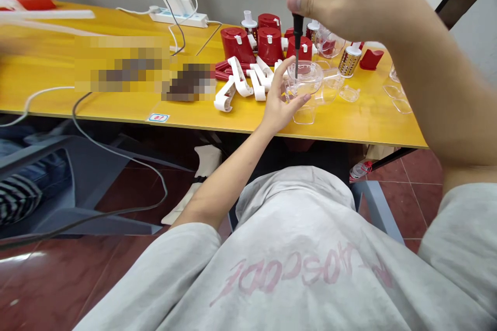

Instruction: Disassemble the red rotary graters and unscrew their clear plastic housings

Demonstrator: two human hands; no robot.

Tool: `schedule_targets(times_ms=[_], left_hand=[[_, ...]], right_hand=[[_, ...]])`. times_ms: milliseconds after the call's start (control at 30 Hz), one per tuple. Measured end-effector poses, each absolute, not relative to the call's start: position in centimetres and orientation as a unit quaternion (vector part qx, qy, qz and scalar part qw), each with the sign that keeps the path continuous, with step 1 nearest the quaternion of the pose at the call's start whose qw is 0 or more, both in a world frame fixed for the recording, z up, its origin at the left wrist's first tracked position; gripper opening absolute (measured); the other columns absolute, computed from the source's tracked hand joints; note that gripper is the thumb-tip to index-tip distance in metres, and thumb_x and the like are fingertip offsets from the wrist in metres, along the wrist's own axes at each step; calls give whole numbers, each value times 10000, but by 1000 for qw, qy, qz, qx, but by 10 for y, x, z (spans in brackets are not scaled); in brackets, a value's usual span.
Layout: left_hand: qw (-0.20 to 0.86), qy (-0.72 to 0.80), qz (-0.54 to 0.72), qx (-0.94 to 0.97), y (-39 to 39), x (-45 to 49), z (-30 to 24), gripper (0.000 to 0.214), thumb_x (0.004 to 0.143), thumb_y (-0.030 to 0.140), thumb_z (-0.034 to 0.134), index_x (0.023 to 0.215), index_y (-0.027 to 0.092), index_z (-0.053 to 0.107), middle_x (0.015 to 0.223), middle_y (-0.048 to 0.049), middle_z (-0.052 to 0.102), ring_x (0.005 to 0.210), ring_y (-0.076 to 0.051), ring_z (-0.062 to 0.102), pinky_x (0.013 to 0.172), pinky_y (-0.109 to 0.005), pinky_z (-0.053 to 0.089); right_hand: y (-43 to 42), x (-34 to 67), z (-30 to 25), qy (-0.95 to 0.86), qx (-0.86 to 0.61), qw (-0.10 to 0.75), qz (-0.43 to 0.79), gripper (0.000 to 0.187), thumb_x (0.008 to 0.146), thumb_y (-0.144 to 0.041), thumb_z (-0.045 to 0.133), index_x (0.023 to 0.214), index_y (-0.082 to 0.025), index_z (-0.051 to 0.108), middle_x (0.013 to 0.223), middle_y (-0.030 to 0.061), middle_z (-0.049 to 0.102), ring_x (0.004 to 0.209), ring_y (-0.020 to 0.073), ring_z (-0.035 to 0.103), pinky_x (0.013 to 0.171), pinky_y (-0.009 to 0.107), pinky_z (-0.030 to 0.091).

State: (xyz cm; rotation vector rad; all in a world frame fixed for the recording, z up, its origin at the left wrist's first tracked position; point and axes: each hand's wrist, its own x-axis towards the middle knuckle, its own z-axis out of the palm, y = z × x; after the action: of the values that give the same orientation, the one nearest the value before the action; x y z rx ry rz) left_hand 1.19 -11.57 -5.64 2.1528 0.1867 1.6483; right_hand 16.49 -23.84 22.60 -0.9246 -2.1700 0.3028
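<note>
My right hand (337, 5) is closed round the red handle of a screwdriver (298, 23), held upright with its shaft pointing down. The tip reaches the left side of a clear plastic housing (308, 76) that has a round top; I cannot make out whether it touches a screw. Around the housing's left and front sides, my left hand (278, 106) grips it with thumb and fingers apart. Just left of that hand lie several white curved crank arms (240, 77). More clear plastic parts (349, 93) rest to the right of the housing.
Behind stand several red cup-shaped parts (269, 45) and perforated metal drums (350, 59). A red pusher-like piece (371, 59) lies at the right. A power strip (178, 17) with cables sits at the back of the yellow table (194, 118). A dark cable (128, 158) hangs off the left front edge.
</note>
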Motion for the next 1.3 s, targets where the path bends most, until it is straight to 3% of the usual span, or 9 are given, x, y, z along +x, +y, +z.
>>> schedule_targets(times_ms=[100, 333, 433, 533, 733, 867, 933, 1167, 1300], left_hand=[[203, 66, 592, 777, -116, 12, -57, 960, 1057, 812, 631, 1813, 536, 107, 1922, -6, 254, 1783, -404, 327, 1455, -643, 288], [193, 72, 597, 775, -119, 13, -57, 940, 1068, 813, 607, 1812, 556, 93, 1930, 7, 235, 1782, -400, 332, 1455, -638, 289], [191, 70, 600, 774, -120, 13, -56, 931, 1070, 817, 598, 1814, 548, 107, 1926, -1, 243, 1783, -402, 328, 1458, -641, 283], [186, 70, 606, 770, -120, 13, -55, 917, 1070, 813, 605, 1813, 540, 142, 1913, -6, 274, 1777, -402, 343, 1448, -650, 307], [181, 68, 604, 774, -119, 12, -55, 908, 1072, 783, 637, 1806, 539, 161, 1891, -24, 315, 1745, -394, 414, 1405, -656, 401], [190, 73, 606, 769, -119, 13, -55, 910, 1063, 810, 623, 1806, 540, 171, 1887, -11, 319, 1746, -395, 409, 1423, -649, 371], [192, 69, 602, 772, -119, 13, -54, 908, 1068, 821, 597, 1808, 539, 155, 1886, -8, 315, 1765, -394, 372, 1443, -646, 328], [206, 81, 590, 777, -118, 14, -56, 925, 1061, 839, 584, 1804, 545, 118, 1904, -10, 288, 1786, -392, 326, 1456, -640, 292], [209, 85, 592, 774, -118, 14, -56, 944, 1047, 841, 608, 1806, 545, 130, 1909, -11, 279, 1781, -395, 338, 1453, -633, 303]], right_hand=[[-236, 163, 222, -839, -394, 371, -47, 358, 1012, -301, 842, 1335, -154, 801, 1032, -57, 657, 966, 105, 676, 1119, 372, 595], [-240, 159, 229, -854, -344, 362, 144, 305, 979, 116, 594, 1147, -95, 737, 1144, -49, 758, 1009, 38, 738, 941, 162, 610], [-241, 163, 229, -865, -371, 335, 48, 178, 1070, -80, 652, 1210, -114, 757, 1162, -29, 723, 1073, 93, 737, 1099, 306, 629], [-240, 164, 227, -848, -408, 332, -68, 324, 1080, -335, 765, 1350, -156, 781, 1045, -35, 668, 1100, 170, 734, 1230, 507, 574], [-243, 163, 233, -853, -380, 341, 108, 237, 1009, 27, 618, 1160, -105, 745, 1156, -39, 746, 1025, 57, 729, 1015, 226, 614], [-241, 168, 232, -868, -387, 311, 17, 121, 1076, -203, 706, 1158, -122, 742, 1059, -50, 660, 995, 76, 684, 1132, 320, 599], [-238, 170, 229, -869, -384, 307, -50, 298, 1059, -355, 803, 1277, -157, 760, 975, -62, 572, 1001, 100, 668, 1194, 381, 575], [-234, 170, 231, -859, -352, 340, 150, 233, 1001, 85, 608, 1034, -137, 668, 1094, -46, 704, 1000, 49, 704, 972, 167, 613], [-234, 173, 230, -865, -362, 341, 70, 143, 1013, -75, 727, 1141, -130, 763, 1137, -12, 727, 986, 86, 679, 1003, 226, 602]])
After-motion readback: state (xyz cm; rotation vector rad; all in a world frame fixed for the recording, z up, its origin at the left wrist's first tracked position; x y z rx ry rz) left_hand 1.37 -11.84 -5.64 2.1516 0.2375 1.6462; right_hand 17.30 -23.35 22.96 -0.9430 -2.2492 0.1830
